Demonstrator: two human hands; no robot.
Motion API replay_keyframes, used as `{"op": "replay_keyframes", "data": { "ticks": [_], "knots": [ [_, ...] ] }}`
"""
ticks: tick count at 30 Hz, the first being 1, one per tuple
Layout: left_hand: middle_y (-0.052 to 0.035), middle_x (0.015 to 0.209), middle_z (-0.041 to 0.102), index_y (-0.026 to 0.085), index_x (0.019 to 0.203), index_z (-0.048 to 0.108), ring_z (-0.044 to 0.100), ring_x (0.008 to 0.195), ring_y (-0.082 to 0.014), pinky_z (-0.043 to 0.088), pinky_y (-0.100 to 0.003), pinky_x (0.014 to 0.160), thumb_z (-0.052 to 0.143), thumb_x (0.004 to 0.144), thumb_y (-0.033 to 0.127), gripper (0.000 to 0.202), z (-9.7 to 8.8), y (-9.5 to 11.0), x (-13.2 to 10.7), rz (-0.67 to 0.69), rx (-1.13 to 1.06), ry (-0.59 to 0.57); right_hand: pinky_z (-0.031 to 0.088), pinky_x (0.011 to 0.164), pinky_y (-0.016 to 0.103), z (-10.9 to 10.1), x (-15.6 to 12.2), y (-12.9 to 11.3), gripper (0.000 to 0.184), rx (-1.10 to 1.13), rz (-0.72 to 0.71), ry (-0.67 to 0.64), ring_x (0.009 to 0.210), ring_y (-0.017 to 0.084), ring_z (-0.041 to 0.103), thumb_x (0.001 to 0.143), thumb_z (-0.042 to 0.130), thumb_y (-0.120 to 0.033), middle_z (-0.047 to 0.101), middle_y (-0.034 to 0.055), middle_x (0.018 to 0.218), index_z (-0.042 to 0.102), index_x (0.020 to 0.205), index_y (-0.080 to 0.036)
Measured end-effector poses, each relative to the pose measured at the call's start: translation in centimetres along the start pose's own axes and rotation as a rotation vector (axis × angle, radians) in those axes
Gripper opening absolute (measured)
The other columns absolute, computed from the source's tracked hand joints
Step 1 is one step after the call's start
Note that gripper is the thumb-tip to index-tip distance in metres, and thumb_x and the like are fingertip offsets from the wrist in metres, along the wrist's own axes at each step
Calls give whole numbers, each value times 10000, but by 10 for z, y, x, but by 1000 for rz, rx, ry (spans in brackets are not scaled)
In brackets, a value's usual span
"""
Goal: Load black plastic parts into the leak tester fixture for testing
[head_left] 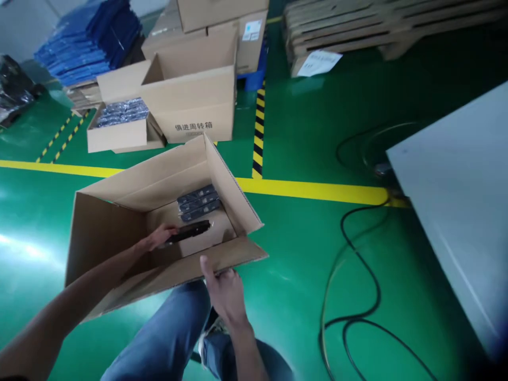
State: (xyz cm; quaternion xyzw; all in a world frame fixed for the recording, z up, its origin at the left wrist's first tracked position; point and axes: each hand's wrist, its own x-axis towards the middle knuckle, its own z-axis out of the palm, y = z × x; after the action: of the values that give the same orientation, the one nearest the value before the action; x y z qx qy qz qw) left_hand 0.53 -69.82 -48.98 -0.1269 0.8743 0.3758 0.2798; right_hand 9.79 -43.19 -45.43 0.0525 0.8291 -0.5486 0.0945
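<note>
An open cardboard box [107, 227] stands tilted in front of my knees. Inside it, my left hand [161, 235] is closed around one end of a long black part in clear wrap [192, 230], low over the box bottom. Several similar dark wrapped parts [198, 202] lie side by side near the far inner wall. My right hand [225, 291] grips the near wall of the box at its top edge, thumb on the inner side and fingers outside. The exact kind of the black part cannot be made out.
Beyond stand a large open carton [190, 100] and a smaller carton of wrapped parts [119, 129]. Blue folded sheets [91, 42] are stacked at back left, wooden pallets [357, 26] at back right. Black cables [373, 275] lie on the green floor beside a light panel [456, 185].
</note>
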Motion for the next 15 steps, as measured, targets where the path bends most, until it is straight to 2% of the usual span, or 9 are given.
{"op": "replay_keyframes", "data": {
  "ticks": [2, 4, 7, 9, 11, 13, 15],
  "knots": [
    [-13, 801, 687, 169, 963, 709, 646, 748, -184, 519, -301, 671, 514, 958, 574, 450, -16, 22, -28, 66, -86, 65, 584, 745, 393, -3, -6, -4, 678, -13, 14, -45, 750, 315, 756, 1037, 460, -754, 729, 113, 696, 711, 650, -257],
    [-13, 869, 706, 191, 1027, 701, 655, 789, -180, 529, -289, 702, 531, 920, 600, 455, -27, 43, -65, 147, -159, 109, 584, 806, 400, -8, -21, -10, 623, 40, -15, -73, 849, 303, 766, 1058, 428, -715, 778, 104, 844, 784, 873, -238],
    [-14, 946, 716, 217, 1047, 702, 659, 853, -176, 545, -278, 772, 637, 893, 591, 410, -28, 66, -134, 317, -266, 186, 591, 910, 396, -14, -59, -28, 550, 191, -74, -30, 1000, 283, 758, 1047, 505, -662, 793, 112, 1067, 782, 1137, -196],
    [-20, 978, 718, 230, 1070, 707, 664, 885, -182, 557, -284, 801, 668, 923, 536, 342, -16, 71, -182, 448, -289, 218, 604, 931, 375, -15, -92, -43, 546, 303, -86, 31, 1038, 263, 748, 1047, 546, -643, 780, 120, 1128, 754, 1243, -179],
    [-41, 1062, 724, 247, 1119, 699, 689, 970, -200, 579, -308, 865, 654, 967, 458, 264, 7, 68, -226, 580, -239, 231, 611, 966, 360, -11, -127, -59, 588, 440, -93, 122, 1103, 243, 733, 1054, 564, -630, 754, 123, 1223, 656, 1432, -190],
    [-69, 1170, 717, 264, 1169, 686, 700, 1095, -224, 588, -348, 962, 654, 983, 379, 221, 35, 58, -264, 707, -139, 251, 595, 1040, 376, -6, -159, -74, 661, 546, -80, 251, 1226, 242, 690, 1047, 583, -640, 692, 129, 1378, 544, 1556, -220],
    [-89, 1250, 699, 284, 1218, 675, 687, 1190, -246, 585, -386, 1033, 684, 970, 317, 251, 61, 43, -297, 832, -40, 272, 572, 1096, 400, -1, -185, -86, 691, 594, -6, 400, 1313, 254, 641, 1036, 580, -674, 632, 121, 1476, 526, 1570, -239]
  ]
}}
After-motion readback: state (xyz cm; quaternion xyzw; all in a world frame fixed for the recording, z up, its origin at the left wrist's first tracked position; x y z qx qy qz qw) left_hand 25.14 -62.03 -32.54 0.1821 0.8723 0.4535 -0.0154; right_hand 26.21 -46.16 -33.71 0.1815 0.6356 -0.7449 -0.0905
